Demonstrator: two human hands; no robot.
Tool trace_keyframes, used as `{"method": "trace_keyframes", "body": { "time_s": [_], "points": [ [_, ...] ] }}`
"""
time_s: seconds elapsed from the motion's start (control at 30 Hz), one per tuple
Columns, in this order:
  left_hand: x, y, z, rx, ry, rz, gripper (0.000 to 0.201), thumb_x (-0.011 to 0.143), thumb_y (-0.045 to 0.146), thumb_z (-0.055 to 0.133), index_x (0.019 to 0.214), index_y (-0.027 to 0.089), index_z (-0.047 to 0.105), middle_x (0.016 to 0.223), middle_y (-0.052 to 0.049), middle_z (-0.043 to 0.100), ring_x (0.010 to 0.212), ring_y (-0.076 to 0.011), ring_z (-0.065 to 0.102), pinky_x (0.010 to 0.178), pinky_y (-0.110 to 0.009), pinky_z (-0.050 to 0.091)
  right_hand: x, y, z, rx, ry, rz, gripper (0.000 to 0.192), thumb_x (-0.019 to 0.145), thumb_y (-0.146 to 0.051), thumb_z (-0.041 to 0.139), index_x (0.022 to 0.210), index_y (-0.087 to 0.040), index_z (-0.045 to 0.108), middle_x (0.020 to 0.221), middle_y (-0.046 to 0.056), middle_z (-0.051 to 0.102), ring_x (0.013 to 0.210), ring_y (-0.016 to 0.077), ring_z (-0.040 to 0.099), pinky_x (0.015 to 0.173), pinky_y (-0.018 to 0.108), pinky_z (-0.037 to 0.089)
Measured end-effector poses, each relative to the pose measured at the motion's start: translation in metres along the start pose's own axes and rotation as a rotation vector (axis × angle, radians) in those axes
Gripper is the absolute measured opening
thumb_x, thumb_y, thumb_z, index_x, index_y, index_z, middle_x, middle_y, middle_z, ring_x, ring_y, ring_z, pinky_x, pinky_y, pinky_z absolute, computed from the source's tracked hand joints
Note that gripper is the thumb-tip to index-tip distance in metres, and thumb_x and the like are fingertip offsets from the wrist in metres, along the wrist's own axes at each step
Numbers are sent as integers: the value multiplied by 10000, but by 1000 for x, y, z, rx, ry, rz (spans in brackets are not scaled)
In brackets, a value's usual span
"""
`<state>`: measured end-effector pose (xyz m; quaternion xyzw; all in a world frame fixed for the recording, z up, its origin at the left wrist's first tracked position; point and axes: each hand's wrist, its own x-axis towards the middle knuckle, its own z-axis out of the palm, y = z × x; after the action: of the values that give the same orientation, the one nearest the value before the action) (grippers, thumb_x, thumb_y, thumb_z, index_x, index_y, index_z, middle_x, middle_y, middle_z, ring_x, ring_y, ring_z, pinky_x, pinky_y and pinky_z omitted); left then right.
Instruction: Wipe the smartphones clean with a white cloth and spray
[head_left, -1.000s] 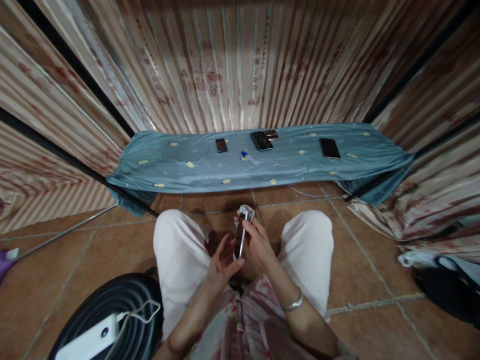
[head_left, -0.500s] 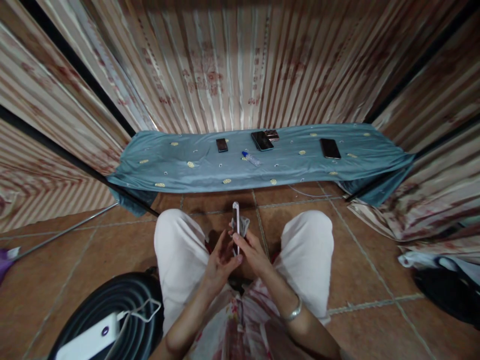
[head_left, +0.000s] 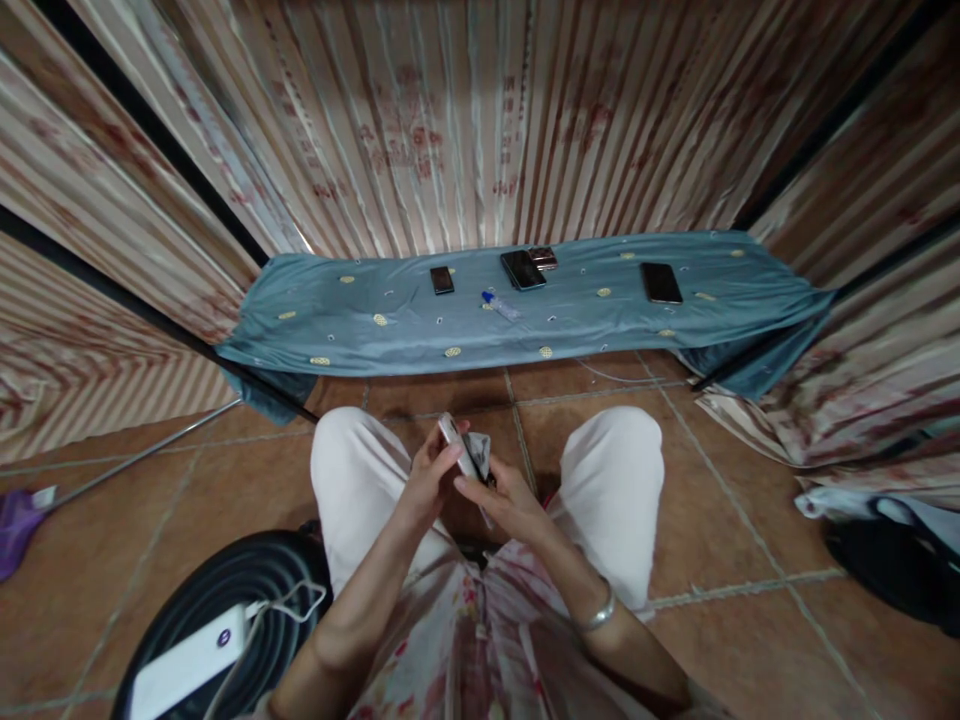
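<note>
Between my knees a phone (head_left: 463, 452) is held on edge and tilted, its narrow side toward me. My left hand (head_left: 430, 462) is closed on its upper end, thumb along the edge. Lower down, my right hand (head_left: 512, 500) grips the same phone and also has a crumpled grey cloth (head_left: 478, 450) against its far side. The phone's flat faces are mostly hidden from me.
Ahead stands a low shelf under a blue cloth (head_left: 405, 340). On it lie a small dark phone (head_left: 442, 281), a larger black phone (head_left: 523, 270), a dark red patterned item (head_left: 543, 259), a blue-capped clear bottle (head_left: 500, 305) and another black phone (head_left: 661, 283). A white power bank (head_left: 187, 663) rests on a black ribbed stool (head_left: 277, 580).
The phone has tipped from upright to leaning left. My left hand has moved up from its lower end to grip the upper end; my right hand stays on it with the cloth.
</note>
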<state>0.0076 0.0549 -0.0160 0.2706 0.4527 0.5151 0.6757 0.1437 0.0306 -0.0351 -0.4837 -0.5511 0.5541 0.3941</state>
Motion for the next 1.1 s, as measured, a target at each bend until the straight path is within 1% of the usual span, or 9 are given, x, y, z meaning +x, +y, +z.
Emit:
{"method": "trace_keyframes", "body": {
  "time_s": [0.1,0.2,0.33,0.43,0.53,0.67,0.73,0.8,1.1],
  "points": [
    [-1,6,9,-24,2,-79,604,547,414,860,1053,150,662,1046,-102,741,870,-217,685,777,-312,512,-2,-1,-2,-51,-16,0,450,812,-502,667,1159,-215,667,948,30,724,949,242,658,848,332,508],
    [-1,6,12,-23,26,-97,547,523,359,877,983,148,669,964,-78,756,795,-192,683,760,-307,511,-1,2,-8,-33,-55,4,453,810,-500,658,1146,-197,669,948,24,712,924,231,647,845,328,498],
    [4,6,10,-34,95,-89,474,528,326,878,913,150,664,932,-88,759,959,-236,689,873,-338,501,-3,6,-17,35,-145,29,462,804,-510,646,1126,-180,676,925,21,701,863,223,636,818,343,502],
    [9,10,8,-46,136,-45,424,549,288,873,888,153,657,978,-101,752,1104,-269,655,979,-381,466,-9,9,-19,79,-189,6,431,812,-495,645,1117,-194,685,1012,33,706,945,243,631,888,375,489],
    [14,13,8,-37,146,-7,452,535,282,883,896,160,640,994,-92,742,1139,-297,636,986,-434,466,-13,17,-15,101,-147,-20,389,840,-501,615,1096,-220,695,1030,23,706,989,236,623,941,375,465],
    [19,10,9,19,194,133,552,462,280,905,919,188,610,937,-44,733,1110,-263,642,998,-409,443,-12,36,-5,74,-86,-1,467,869,-593,531,975,-176,712,808,15,682,756,182,615,732,299,506],
    [21,7,9,71,214,200,568,455,278,899,929,203,595,932,-30,724,1083,-239,646,991,-385,437,-10,44,-1,20,-43,18,519,870,-630,498,920,-163,716,712,8,656,647,156,583,619,260,482],
    [23,4,9,138,217,256,566,479,271,884,949,214,575,968,-32,710,1071,-224,639,974,-369,440,-8,48,1,-48,5,22,523,868,-636,496,845,-163,718,646,1,637,600,148,569,576,245,461],
    [22,-7,3,387,204,355,572,558,255,839,1039,236,530,1125,-60,649,1100,-221,598,1008,-380,425,-9,36,3,-276,111,2,290,883,-373,542,674,-211,663,614,17,649,609,182,598,624,276,455]
  ]
}}
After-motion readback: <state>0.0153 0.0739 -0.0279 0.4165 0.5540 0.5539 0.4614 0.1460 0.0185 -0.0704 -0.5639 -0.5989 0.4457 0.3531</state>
